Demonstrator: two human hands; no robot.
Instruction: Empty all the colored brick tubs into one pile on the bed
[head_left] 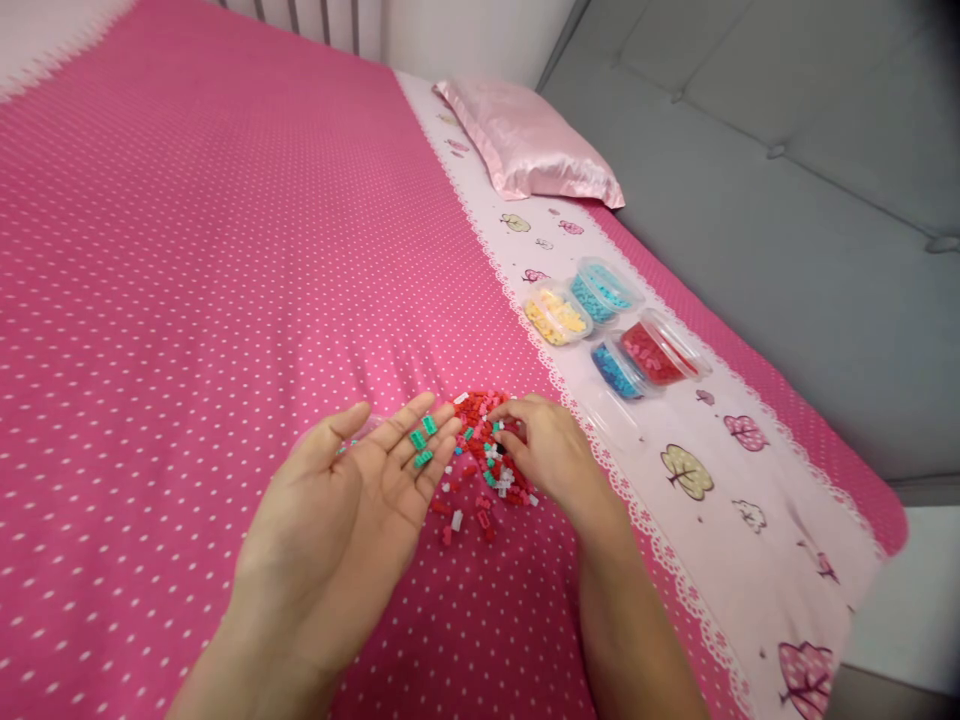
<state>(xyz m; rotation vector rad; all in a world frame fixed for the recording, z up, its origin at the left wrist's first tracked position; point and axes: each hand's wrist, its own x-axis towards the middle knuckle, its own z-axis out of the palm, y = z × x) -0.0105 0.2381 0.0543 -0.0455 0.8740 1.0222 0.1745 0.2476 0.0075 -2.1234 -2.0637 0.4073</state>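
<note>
My left hand [341, 510] is palm up with its fingers stretched out flat. Three small green toy bricks [418, 439] rest loose on its fingers. To its right, my right hand [551, 450] reaches over a pile of small bricks [472, 440], mostly red with pink, white, green and a few blue or black ones. Its thumb and index finger are curved and slightly apart at the pile; bricks show around the fingertips, none clearly gripped. Behind my left hand, the rim of a clear container [367, 428] is partly hidden.
Clear tubs of sorted bricks stand to the right: yellow [556, 314], light blue [600, 290], dark blue [619, 368] and red [660, 350]. A clear lid-like piece [611, 420] lies before them. A pink pillow [532, 140] and grey padded headboard [750, 200] border the polka-dot bed [225, 250].
</note>
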